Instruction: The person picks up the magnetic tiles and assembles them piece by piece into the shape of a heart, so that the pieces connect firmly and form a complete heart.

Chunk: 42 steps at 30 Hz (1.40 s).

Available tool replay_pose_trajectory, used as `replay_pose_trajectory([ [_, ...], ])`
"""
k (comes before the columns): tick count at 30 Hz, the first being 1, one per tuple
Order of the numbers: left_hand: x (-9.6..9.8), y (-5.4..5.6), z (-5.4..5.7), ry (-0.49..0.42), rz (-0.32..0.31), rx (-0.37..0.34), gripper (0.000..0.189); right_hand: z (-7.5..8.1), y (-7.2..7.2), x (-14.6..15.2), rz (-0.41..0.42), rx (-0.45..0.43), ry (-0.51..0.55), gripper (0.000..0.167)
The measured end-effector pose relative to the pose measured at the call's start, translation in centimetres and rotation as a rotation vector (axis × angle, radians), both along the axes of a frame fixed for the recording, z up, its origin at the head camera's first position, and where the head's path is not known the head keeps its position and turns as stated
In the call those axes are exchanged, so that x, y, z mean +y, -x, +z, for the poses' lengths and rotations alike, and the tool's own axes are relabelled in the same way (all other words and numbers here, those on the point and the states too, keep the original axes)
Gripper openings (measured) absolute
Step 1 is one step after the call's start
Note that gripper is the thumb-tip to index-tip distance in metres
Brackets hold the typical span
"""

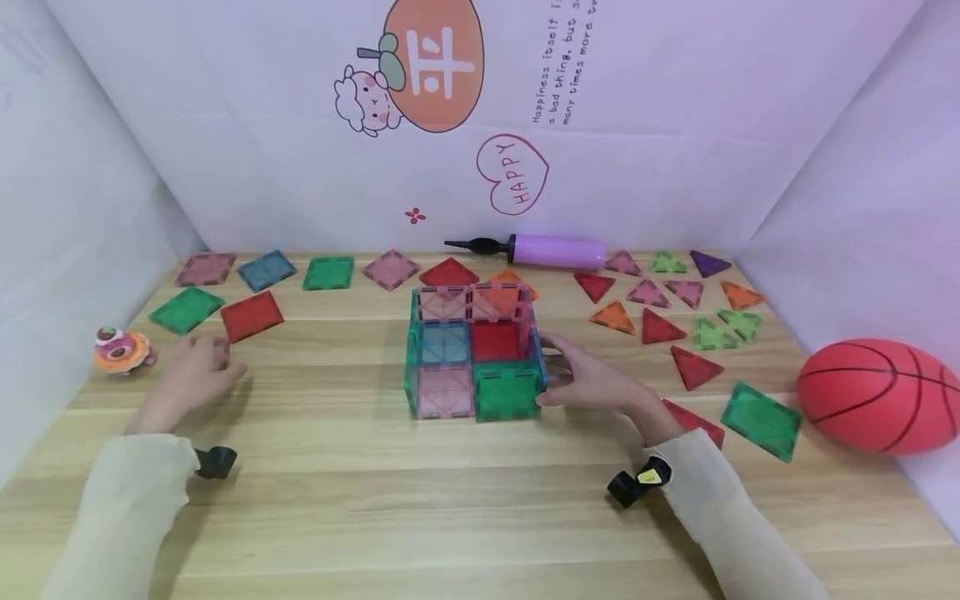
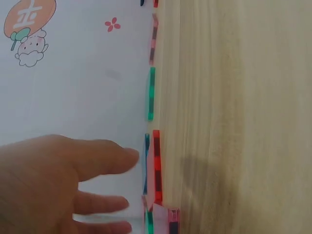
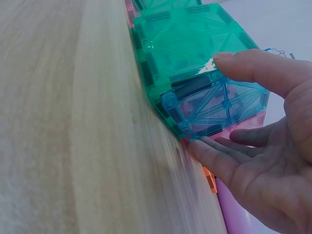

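Observation:
A box of magnetic tiles stands mid-table, with a green front tile [image 1: 507, 392], a pink front tile [image 1: 445, 392] and a red tile [image 1: 495, 340] showing inside. On its right side is a blue tile [image 3: 222, 105]. My right hand [image 1: 592, 375] holds that tile between thumb and fingers spread across its edges; in the right wrist view the thumb lies by the green tile [image 3: 190, 44]. Over the table at the left, my left hand [image 1: 191, 371] is nearest a red tile [image 1: 252, 317]. In the left wrist view its fingers are loose, with a pink tile [image 2: 165, 219] just beyond them.
Square tiles, including a green one [image 1: 187, 310], lie at the back left. Several triangles, such as a red one [image 1: 696, 367], lie right of the box. A purple pump [image 1: 558, 252] rests along the back wall. A red ball [image 1: 879, 396] and a small toy [image 1: 122, 350] sit at opposite sides.

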<state>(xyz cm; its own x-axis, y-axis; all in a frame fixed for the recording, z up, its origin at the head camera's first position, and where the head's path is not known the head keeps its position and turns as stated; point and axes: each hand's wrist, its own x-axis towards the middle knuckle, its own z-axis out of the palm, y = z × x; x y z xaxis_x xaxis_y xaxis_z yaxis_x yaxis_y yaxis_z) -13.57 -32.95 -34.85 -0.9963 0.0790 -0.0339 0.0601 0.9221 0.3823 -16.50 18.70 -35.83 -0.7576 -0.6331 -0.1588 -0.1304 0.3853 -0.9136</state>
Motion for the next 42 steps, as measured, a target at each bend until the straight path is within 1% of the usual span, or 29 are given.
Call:
replay_pose_trajectory([
  [2,-0.4,-0.2,-0.2,0.023,-0.013,-0.067,0.039,-0.1,0.0,-0.1,0.0,-0.001,-0.005,0.093],
  [4,-0.5,-0.4,-0.3,0.053,-0.023,-0.137,0.045,-0.2,0.0,-0.1,-0.002,-0.003,-0.009,0.092],
  [6,-0.4,-0.7,-0.4,0.08,-0.024,-0.187,0.049,-0.3,0.0,-0.2,-0.007,-0.007,-0.018,0.092],
  [7,-0.2,-0.8,-0.4,0.086,-0.024,-0.197,0.049,-0.2,0.0,-0.2,-0.008,-0.009,-0.02,0.092],
  [8,-0.1,-0.8,-0.5,0.091,-0.021,-0.196,0.049,-0.2,0.0,-0.2,-0.008,-0.011,-0.019,0.092],
  [10,0.3,-1.0,-0.6,0.1,-0.03,-0.159,0.045,-0.2,0.0,-0.2,-0.01,-0.01,-0.025,0.091],
  [11,0.6,-1.0,-0.6,0.097,-0.04,-0.137,0.041,-0.1,0.1,-0.1,-0.01,-0.01,-0.027,0.091],
  [13,1.2,-1.0,-0.7,0.097,-0.081,-0.108,0.04,0.1,0.1,0.0,-0.016,-0.008,-0.025,0.09],
  [18,3.2,-1.5,-0.6,0.096,-0.168,-0.115,0.077,0.3,0.2,0.2,-0.02,-0.005,-0.015,0.09],
  [21,4.4,-1.9,-0.5,0.079,-0.192,-0.115,0.079,0.3,0.2,0.1,-0.012,-0.002,-0.015,0.09],
  [24,5.3,-2.0,-0.6,0.065,-0.223,-0.096,0.074,0.2,0.2,-0.1,-0.004,-0.002,-0.017,0.09],
  [27,5.4,-1.7,-0.7,0.025,-0.257,-0.058,0.064,0.1,0.2,-0.3,0.003,-0.002,-0.023,0.091],
  [30,5.2,-0.7,-0.7,-0.017,-0.274,-0.038,0.059,0.1,0.2,-0.3,0.002,0.001,-0.029,0.091],
  [32,4.8,0.1,-0.7,-0.014,-0.27,-0.058,0.062,0.1,0.2,-0.3,0.0,0.005,-0.033,0.09],
  [34,4.3,0.7,-0.7,-0.003,-0.268,-0.099,0.067,0.0,0.3,-0.4,0.004,0.003,-0.03,0.09],
  [36,4.0,1.2,-0.8,0.007,-0.274,-0.14,0.073,-0.1,0.3,-0.3,0.005,-0.004,-0.025,0.09],
  [38,3.8,1.5,-0.8,0.004,-0.278,-0.164,0.076,-0.2,0.2,-0.3,0.008,-0.009,-0.021,0.09],
  [39,3.9,1.6,-0.7,-0.001,-0.275,-0.167,0.076,-0.2,0.2,-0.3,0.007,-0.008,-0.022,0.09],
  [42,4.5,1.6,-0.6,-0.006,-0.269,-0.133,0.075,-0.1,0.1,-0.1,-0.001,-0.002,-0.028,0.089],
])
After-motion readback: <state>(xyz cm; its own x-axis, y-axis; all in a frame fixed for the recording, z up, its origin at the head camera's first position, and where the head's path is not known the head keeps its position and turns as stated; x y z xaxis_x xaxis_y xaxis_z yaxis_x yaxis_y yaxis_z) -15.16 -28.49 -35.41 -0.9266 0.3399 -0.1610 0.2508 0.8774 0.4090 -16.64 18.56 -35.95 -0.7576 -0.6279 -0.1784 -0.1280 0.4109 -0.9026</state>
